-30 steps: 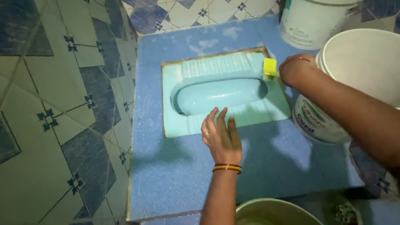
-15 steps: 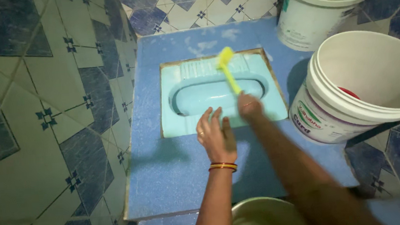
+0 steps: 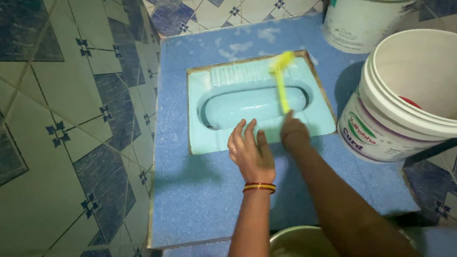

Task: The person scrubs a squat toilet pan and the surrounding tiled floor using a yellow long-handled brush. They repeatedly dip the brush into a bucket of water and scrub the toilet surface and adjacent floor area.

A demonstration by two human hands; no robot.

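A light blue squat toilet pan (image 3: 304, 122) is set into a raised blue platform (image 3: 201, 201). My right hand (image 3: 293, 134) grips the handle of a yellow brush (image 3: 281, 81), whose head is blurred over the pan's far right part. My left hand (image 3: 251, 154) lies flat, fingers spread, on the pan's near rim and the platform. A red and gold bangle (image 3: 260, 187) circles my left wrist.
A large white bucket (image 3: 427, 96) stands right of the pan, a second white bucket (image 3: 371, 14) behind it at the wall. A round metal vessel (image 3: 297, 248) sits below at the near edge. Blue and cream tiled wall (image 3: 55, 131) rises on the left.
My right hand came in from the bucket side to the pan's near rim with the yellow brush, swinging its head over the pan. My left hand has stayed flat in place.
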